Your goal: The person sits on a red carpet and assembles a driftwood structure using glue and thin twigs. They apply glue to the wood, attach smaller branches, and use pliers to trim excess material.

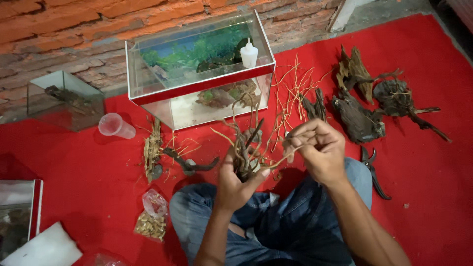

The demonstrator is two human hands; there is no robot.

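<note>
Red carpet [433, 162]: covers the floor up to an orange brick wall [74, 29]; the person sits on it in blue jeans, knees apart.
Glass aquarium [197, 69]: rectangular, red-trimmed, standing on the carpet against the wall, with a green plant backdrop, dark stones and pale sand inside; a small white squeeze bottle [249, 53] stands on its top rim.
Small glass tank [64, 98]: to the left of the aquarium, a dark piece of wood inside.
Driftwood chunks [374, 103]: several dark gnarled pieces lying together on the carpet at the right.
Branched root piece [244, 148]: held upright over the lap, just in front of the aquarium, thin tan twigs spreading from its dark stem.
Left hand [236, 184]: grip closed around the lower stem of the branched root piece.
Right hand [320, 150]: fingers pinched shut on a thin twig of the same piece, at its right side.
Pruning shears [373, 172]: black, on the carpet just right of the right knee.
Clear plastic cup [116, 125]: lying on its side left of the aquarium.
Small plastic bag [155, 203]: beside the left knee, with tan bits [150, 226] heaped next to it.
</note>
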